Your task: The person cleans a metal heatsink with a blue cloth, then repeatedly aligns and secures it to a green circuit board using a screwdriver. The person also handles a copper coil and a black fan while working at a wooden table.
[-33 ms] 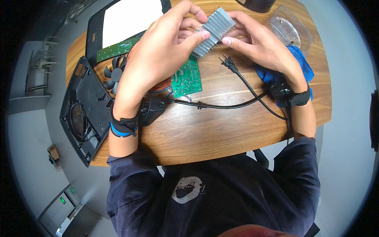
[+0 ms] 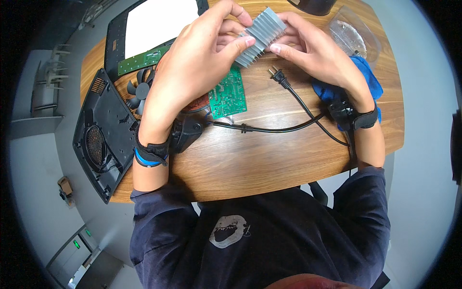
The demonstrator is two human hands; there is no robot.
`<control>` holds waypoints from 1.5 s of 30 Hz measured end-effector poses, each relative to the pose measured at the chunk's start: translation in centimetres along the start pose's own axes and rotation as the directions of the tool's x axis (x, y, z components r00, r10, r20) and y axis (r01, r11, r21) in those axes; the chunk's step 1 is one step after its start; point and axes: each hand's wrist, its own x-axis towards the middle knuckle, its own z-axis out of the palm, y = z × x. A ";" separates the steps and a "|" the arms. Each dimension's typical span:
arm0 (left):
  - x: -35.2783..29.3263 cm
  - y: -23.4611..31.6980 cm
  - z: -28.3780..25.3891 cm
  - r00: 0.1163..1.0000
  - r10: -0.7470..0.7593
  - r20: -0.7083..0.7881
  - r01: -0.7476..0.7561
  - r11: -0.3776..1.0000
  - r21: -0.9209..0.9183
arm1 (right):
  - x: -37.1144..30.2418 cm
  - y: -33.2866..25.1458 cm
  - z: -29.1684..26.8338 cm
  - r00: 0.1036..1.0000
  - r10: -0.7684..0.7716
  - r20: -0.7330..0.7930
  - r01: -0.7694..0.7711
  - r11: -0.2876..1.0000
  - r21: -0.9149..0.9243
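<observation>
- Two-handed hold at the top centre of the head view: a grey finned heatsink (image 2: 263, 33), tilted, pinched narrowly by the left hand (image 2: 204, 55).
- The right hand (image 2: 315, 50) curls at the heatsink's right edge; how firmly it grips, I cannot tell.
- Just below, a green circuit board (image 2: 228, 98) lies partly behind the left hand.
- Mid-frame, a black power cord (image 2: 281, 130) crosses the wooden table (image 2: 269, 164); bare wood grain shows from there to the near edge.
- At left, a black housing (image 2: 110, 125) reaches the table's edge; at right, a blue cloth (image 2: 374, 85) lies near the rim.
</observation>
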 end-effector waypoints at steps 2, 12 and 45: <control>-0.1 1.2 -0.4 0.998 -0.056 -0.016 0.057 0.997 0.051 | 0.9 0.1 -0.2 0.999 -0.007 0.046 -0.003 0.973 0.232; -0.4 -2.4 -2.5 0.958 0.286 0.009 -0.255 0.836 0.485 | 2.1 -2.9 0.3 0.984 0.162 0.067 -0.175 0.931 0.321; -1.0 -3.1 -3.6 0.980 0.172 0.097 -0.189 0.670 0.718 | 1.1 1.1 0.1 0.979 0.176 0.104 -0.183 0.981 0.061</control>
